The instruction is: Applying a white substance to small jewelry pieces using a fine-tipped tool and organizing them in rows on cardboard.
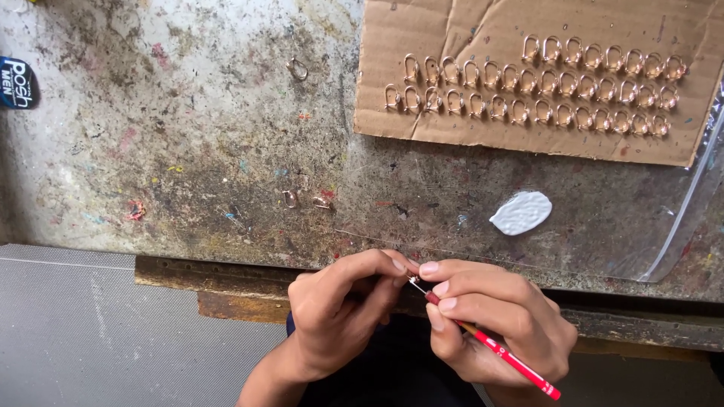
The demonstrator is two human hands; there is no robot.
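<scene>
My right hand (pixel 494 316) grips a thin red paintbrush (pixel 504 354), its fine tip pointing up-left to where both hands meet. My left hand (pixel 339 309) pinches something very small at that brush tip; the item is hidden between thumb and forefinger. Both hands hover just in front of the worn workbench's front edge (pixel 226 264). A white blob of paint (pixel 521 212) lies on a clear plastic sheet (pixel 679 226) just beyond my right hand. Farther back, a cardboard sheet (pixel 452 30) carries three rows of several small copper-coloured metal loops (pixel 543 113).
Three loose metal loops lie on the stained bench: one (pixel 298 69) near the back, two (pixel 290 198) (pixel 322 202) just beyond my left hand. A dark blue container (pixel 15 83) shows at the left edge. Grey mesh material (pixel 75 332) lies at lower left.
</scene>
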